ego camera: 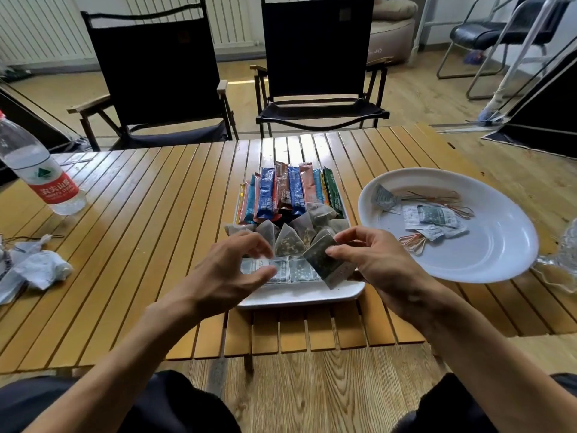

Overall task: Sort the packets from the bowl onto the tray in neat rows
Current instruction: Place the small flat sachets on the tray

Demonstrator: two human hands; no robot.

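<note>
A white rectangular tray (299, 295) lies on the slatted table in front of me. Its far end holds a row of stick packets (282, 192) in blue, brown, pink and green. Pyramid tea bags (288, 237) fill the middle, and flat square packets (301, 270) line the near edge. My right hand (377, 260) pinches a dark flat packet (326, 260), tilted over the tray's near right corner. My left hand (232, 270) hovers over the near left packets with its fingers curled; whether it grips one is unclear. A white bowl (487, 254) on the right holds several small packets (434, 218).
A water bottle (40, 170) stands at the table's left. Crumpled white paper (37, 270) lies at the left edge. Copper paper clips (413, 242) sit in the bowl. Two black folding chairs (315, 57) stand behind the table. Clear crinkled plastic (562, 260) lies right of the bowl.
</note>
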